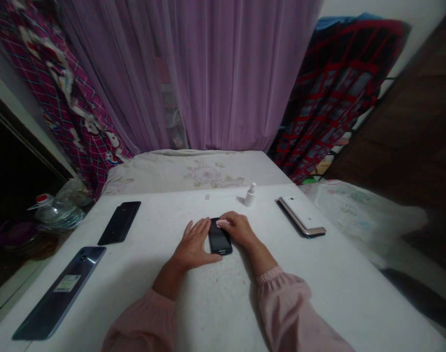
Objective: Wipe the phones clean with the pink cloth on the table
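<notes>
Glossy glass covers the smartphone (219,239); the white tabletop (142,278) looks matt and faintly speckled.

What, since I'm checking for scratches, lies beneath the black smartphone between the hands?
The black smartphone rests on a white table surface. The phone covers whatever is directly beneath it, so that spot cannot be seen.
</notes>
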Demonstrator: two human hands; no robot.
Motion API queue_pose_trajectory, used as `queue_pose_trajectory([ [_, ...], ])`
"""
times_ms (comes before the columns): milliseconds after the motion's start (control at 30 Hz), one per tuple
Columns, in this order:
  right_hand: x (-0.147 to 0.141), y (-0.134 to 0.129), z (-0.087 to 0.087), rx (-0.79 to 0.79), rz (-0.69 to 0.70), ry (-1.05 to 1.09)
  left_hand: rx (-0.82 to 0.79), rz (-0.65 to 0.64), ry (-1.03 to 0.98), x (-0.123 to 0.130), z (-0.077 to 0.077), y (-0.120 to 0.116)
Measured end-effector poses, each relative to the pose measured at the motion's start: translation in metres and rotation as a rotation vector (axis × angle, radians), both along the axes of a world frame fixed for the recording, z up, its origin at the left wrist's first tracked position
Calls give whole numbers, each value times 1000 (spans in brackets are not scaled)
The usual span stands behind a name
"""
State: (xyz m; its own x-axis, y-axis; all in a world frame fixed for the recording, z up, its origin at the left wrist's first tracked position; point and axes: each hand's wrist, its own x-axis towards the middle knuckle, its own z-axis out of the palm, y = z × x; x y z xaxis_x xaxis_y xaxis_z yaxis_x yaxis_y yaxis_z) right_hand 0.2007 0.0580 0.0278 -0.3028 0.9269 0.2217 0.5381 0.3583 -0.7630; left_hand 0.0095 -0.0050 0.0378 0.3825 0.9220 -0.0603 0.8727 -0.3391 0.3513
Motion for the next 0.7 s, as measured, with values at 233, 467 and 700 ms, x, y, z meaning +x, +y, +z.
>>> queue_pose_trajectory([
  [233,-14,4,-2,47,-181,-85,8,-10,-7,-1,0,0],
  [467,-9,1,-3,13,-116,-29,3,1,-12,0,2,-1],
  [700,11,-10,-4,-13,163,68,18,-6,-13,-1,-2,1],
])
